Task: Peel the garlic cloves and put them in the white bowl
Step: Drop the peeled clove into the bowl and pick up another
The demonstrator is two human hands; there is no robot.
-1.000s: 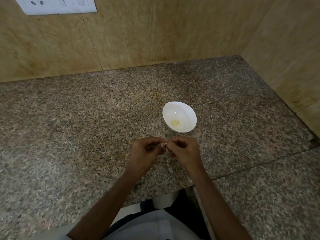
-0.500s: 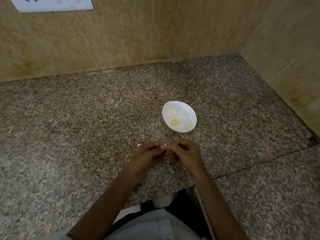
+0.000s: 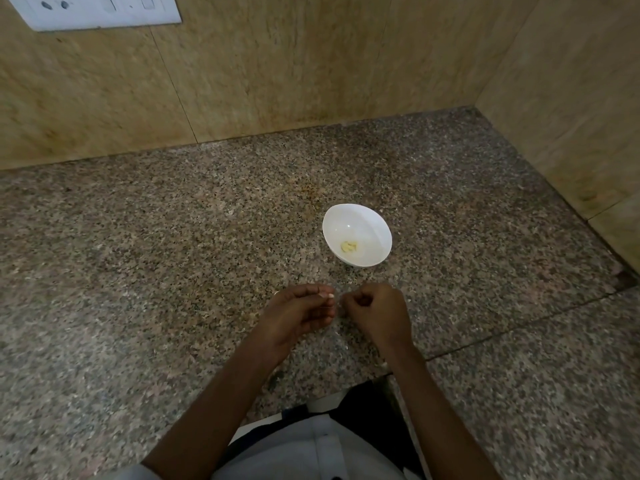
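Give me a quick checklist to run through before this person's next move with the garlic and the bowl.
1. The white bowl stands upright on the counter: ok.
2. Room left in the bowl, with only one peeled garlic piece inside: ok.
3. Nothing lies between the hands and the bowl: ok.
4. A clove is held in the left hand or right hand: cannot tell, curled fingers hide it.
5. That clove is fully peeled: cannot tell.

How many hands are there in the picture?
2. The left hand and the right hand are close together over the counter, on the near side of the white bowl. No others show.
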